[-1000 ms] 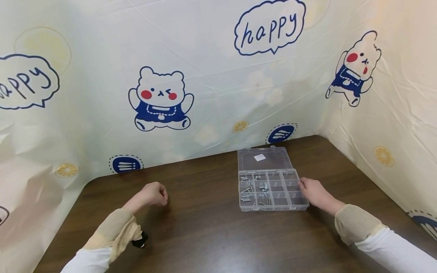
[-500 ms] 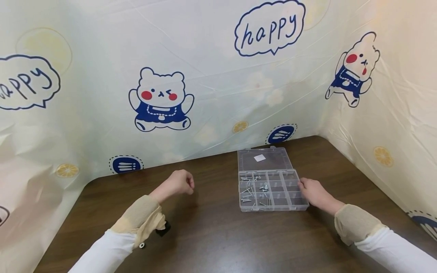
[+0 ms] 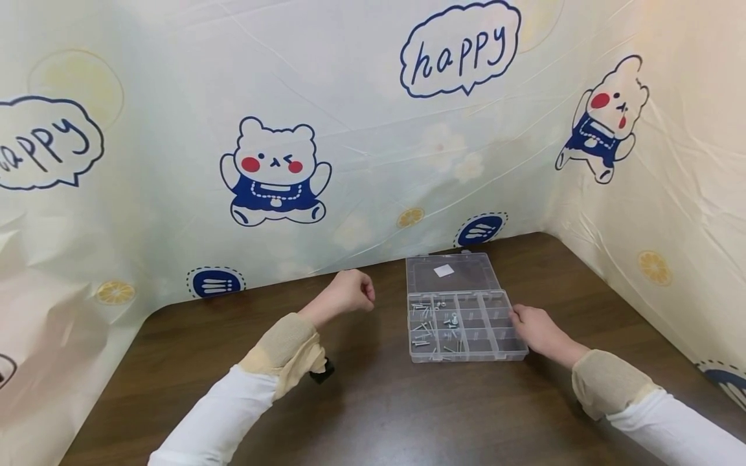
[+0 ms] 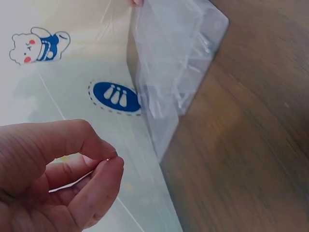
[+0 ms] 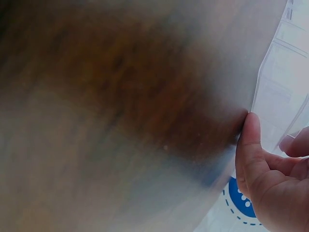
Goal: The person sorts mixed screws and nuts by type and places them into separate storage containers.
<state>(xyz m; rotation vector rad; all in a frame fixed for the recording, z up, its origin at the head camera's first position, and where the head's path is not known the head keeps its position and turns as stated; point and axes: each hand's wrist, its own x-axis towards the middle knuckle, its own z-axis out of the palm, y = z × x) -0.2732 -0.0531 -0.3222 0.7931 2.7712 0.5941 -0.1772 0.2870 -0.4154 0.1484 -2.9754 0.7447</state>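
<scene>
My left hand (image 3: 351,290) hovers above the table, left of a clear plastic compartment box (image 3: 469,356). In the left wrist view, the thumb and a fingertip (image 4: 114,166) meet around a tiny shiny piece; its kind is too small to tell. My right hand (image 3: 537,329) grips the box's right side, with thumb and fingers (image 5: 251,128) at the rim in the right wrist view. The box lies with its lid (image 3: 421,277) folded back. Several screws (image 3: 421,343) lie in the left column, and small metal fasteners (image 3: 452,320) in the second.
The box stands toward the right rear of a brown wooden table (image 3: 373,401). A printed cloth (image 3: 373,129) hangs along the back and sides. A white label (image 3: 443,270) is on the lid.
My left hand has moved right and farther back, closer to the box, its fingertips kept together. The right hand and the box have stayed in place.
</scene>
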